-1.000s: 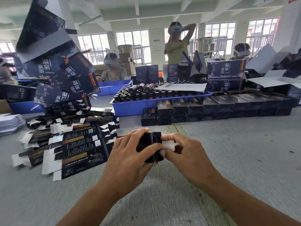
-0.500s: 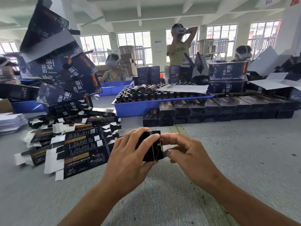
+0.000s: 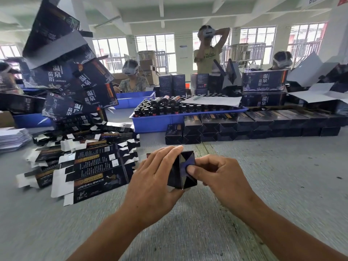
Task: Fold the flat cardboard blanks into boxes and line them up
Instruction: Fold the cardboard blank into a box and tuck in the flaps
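Note:
A small black box is held end-on above the grey table, its bottom flaps closed into a cross of triangles. My left hand grips its left side, fingers over the top and thumb underneath. My right hand presses a thumb on the end flaps, its other fingers curled beside the box. A spread pile of flat black blanks with white tabs lies to the left. Folded boxes stand in stacked rows at the back.
A blue tray of dark bottles sits behind the box rows. Large dark printed cartons pile high at the left, white paper stacks at the far left edge. Several people in headsets work across the table.
The white flap seen at the box end has been folded in and the end is now closed. Both hands have stayed together around the box, and my right thumb now presses the flaps.

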A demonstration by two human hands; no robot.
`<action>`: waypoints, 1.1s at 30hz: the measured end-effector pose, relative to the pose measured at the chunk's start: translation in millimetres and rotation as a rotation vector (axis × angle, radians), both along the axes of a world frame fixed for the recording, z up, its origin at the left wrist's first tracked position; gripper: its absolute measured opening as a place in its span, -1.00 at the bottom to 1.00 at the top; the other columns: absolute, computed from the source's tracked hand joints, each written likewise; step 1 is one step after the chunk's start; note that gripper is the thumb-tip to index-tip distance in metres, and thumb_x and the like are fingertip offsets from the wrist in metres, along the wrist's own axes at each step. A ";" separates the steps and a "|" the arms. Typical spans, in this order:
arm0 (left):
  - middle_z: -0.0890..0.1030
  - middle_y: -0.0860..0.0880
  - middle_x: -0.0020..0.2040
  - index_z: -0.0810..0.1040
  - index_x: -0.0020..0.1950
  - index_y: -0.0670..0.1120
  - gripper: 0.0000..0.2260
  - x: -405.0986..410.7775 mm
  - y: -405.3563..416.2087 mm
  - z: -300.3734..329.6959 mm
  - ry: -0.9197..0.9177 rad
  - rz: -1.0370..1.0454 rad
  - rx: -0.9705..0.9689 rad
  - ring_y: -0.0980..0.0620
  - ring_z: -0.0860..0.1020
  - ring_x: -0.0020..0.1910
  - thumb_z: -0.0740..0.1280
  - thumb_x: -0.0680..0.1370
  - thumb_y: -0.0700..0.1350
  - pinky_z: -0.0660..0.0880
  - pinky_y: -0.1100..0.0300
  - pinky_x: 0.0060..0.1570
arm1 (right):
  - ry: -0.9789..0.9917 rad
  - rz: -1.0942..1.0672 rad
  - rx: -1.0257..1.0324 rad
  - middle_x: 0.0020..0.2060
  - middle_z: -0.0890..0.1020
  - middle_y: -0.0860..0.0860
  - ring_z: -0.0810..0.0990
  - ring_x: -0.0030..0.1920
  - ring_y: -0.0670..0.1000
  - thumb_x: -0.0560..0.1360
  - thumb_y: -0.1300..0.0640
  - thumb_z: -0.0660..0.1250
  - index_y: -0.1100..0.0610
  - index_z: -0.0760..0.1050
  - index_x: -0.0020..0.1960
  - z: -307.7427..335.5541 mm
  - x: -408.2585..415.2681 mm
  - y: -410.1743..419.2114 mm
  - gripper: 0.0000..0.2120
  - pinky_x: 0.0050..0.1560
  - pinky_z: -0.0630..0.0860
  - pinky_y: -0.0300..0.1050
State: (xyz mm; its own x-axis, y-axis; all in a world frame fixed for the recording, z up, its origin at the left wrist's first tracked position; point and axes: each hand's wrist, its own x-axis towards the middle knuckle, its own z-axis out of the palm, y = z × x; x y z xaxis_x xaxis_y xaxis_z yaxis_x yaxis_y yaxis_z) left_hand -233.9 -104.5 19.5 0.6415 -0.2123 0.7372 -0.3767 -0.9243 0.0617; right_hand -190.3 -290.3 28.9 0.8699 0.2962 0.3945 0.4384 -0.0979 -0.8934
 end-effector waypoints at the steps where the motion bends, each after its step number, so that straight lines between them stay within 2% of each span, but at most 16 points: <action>1: 0.44 0.04 0.40 0.27 0.51 -0.02 -0.25 -0.6 -0.9 0.3 -0.004 -0.004 -0.003 0.07 0.37 0.36 0.45 0.42 0.24 0.37 0.12 0.28 | -0.009 -0.013 0.001 -0.25 0.72 -0.15 0.67 -0.24 -0.21 0.48 0.14 0.50 0.03 0.70 -0.04 0.2 -0.3 0.2 -0.93 -0.23 0.51 -0.42; 8: 0.44 0.02 0.39 0.27 0.49 -0.04 -0.30 -2.1 -2.2 0.8 -0.010 -0.030 -0.032 0.03 0.45 0.33 0.35 0.47 0.29 0.44 0.13 0.22 | -0.058 -0.035 -0.021 -0.22 0.72 -0.19 0.69 -0.18 -0.19 0.46 0.08 0.51 0.02 0.68 -0.03 1.8 -3.2 0.3 -0.90 -0.19 0.55 -0.40; 13: 0.41 0.05 0.39 0.28 0.49 -0.04 -0.28 0.1 -0.3 -0.7 -0.034 -0.014 -0.036 0.04 0.42 0.34 0.40 0.45 0.24 0.41 0.12 0.23 | -0.042 0.000 -0.051 -0.14 0.71 -0.24 0.69 -0.12 -0.21 0.49 0.03 0.48 -0.04 0.62 0.08 1.9 -1.9 -0.1 -0.82 -0.19 0.55 -0.39; 15: 0.36 0.08 0.40 0.28 0.51 -0.04 -0.31 0.5 -1.1 -0.5 -0.039 -0.021 -0.016 0.06 0.38 0.36 0.33 0.48 0.27 0.37 0.12 0.27 | -0.027 0.016 -0.055 -0.09 0.70 -0.22 0.67 -0.06 -0.24 0.46 -0.08 0.50 -0.15 0.52 0.22 0.9 -2.7 0.5 -0.64 -0.18 0.56 -0.40; 17: 0.35 0.08 0.43 0.26 0.53 -0.05 -0.31 1.2 -2.6 -1.8 -0.039 -0.042 0.037 0.06 0.36 0.41 0.28 0.50 0.27 0.29 0.15 0.34 | -0.004 0.059 -0.082 0.01 0.64 -0.23 0.63 0.01 -0.30 0.38 -0.24 0.51 -0.27 0.35 0.40 -1.7 -4.4 1.7 -0.35 -0.17 0.55 -0.42; 18: 0.35 0.08 0.46 0.25 0.55 -0.05 -0.30 1.8 -3.2 -3.2 -0.033 -0.057 0.067 0.07 0.33 0.45 0.28 0.51 0.26 0.26 0.16 0.38 | -0.003 0.069 -0.104 0.05 0.61 -0.25 0.61 0.04 -0.32 0.36 -0.27 0.50 -0.34 0.27 0.44 -3.1 -5.7 3.2 -0.29 -0.16 0.56 -0.42; 20: 0.32 0.05 0.53 0.21 0.58 -0.04 -0.30 3.5 -3.5 -6.8 -0.016 -0.076 0.111 0.06 0.26 0.54 0.33 0.53 0.20 0.21 0.13 0.47 | -0.006 0.058 -0.084 0.07 0.58 -0.25 0.61 0.04 -0.32 0.44 -0.15 0.48 -0.40 0.26 0.41 -5.7 -6.3 6.5 -0.36 -0.16 0.59 -0.37; 23: 0.25 0.00 0.59 0.18 0.60 -0.01 -0.22 4.5 -0.8 -7.9 -0.002 -0.040 0.084 0.01 0.17 0.59 0.48 0.47 0.04 0.20 0.01 0.50 | 0.019 -0.044 0.020 0.05 0.61 -0.14 0.64 -0.02 -0.26 0.50 0.10 0.43 -0.28 0.43 0.31 -5.8 -0.8 6.3 -0.53 -0.21 0.61 -0.31; 25: 0.27 -0.03 0.57 0.22 0.57 -0.02 -0.28 3.5 -0.5 -6.2 -0.034 0.004 0.014 -0.04 0.21 0.56 0.46 0.48 -0.02 0.22 -0.03 0.47 | 0.128 -0.073 0.099 0.01 0.66 -0.04 0.69 -0.07 -0.13 0.36 0.11 0.46 -0.13 0.46 0.28 -5.1 6.9 1.9 -0.48 -0.19 0.66 -0.19; 27: 0.34 -0.08 0.51 0.30 0.53 -0.06 -0.43 2.3 -0.8 -4.6 -0.076 0.067 -0.095 -0.08 0.30 0.50 0.32 0.54 0.03 0.27 -0.02 0.42 | 0.243 -0.049 0.159 -0.05 0.70 0.02 0.72 -0.08 0.00 0.20 0.11 0.44 -0.02 0.46 0.26 -4.9 13.8 -3.0 -0.38 -0.10 0.69 -0.05; 30: 0.38 0.03 0.44 0.29 0.51 0.04 -0.46 1.0 -1.3 1.9 0.050 0.079 -0.506 0.09 0.38 0.39 0.25 0.59 0.22 0.37 0.09 0.30 | 0.315 0.037 0.181 -0.12 0.74 0.02 0.73 -0.12 -0.01 0.14 0.17 0.42 0.03 0.54 0.09 -6.8 18.0 -4.6 -0.50 -0.12 0.65 -0.13; 32: 0.49 0.15 0.35 0.30 0.48 0.16 -0.47 1.8 -0.7 6.1 0.182 -0.049 -0.799 0.21 0.47 0.30 0.28 0.57 0.28 0.45 0.15 0.21 | 0.340 0.096 0.150 -0.12 0.74 0.00 0.72 -0.11 -0.01 0.14 0.19 0.43 0.09 0.57 0.06 -8.6 16.7 -2.5 -0.53 -0.04 0.68 -0.04; 33: 0.56 0.17 0.29 0.32 0.48 0.18 -0.48 2.8 -0.5 7.8 0.250 -0.144 -0.924 0.22 0.53 0.26 0.31 0.55 0.24 0.50 0.19 0.16 | 0.341 0.116 0.112 -0.10 0.74 0.00 0.72 -0.08 -0.01 0.14 0.19 0.44 0.10 0.57 0.06 -9.3 15.4 -1.8 -0.53 0.03 0.68 0.00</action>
State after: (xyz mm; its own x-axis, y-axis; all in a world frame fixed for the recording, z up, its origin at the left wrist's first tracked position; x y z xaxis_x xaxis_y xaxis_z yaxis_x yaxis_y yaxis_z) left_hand -231.1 -105.1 27.3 0.8155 0.2941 0.4984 -0.3597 -0.4172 0.8346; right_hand -174.8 -292.1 19.6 0.9201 0.3717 0.1238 0.1166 0.0419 -0.9923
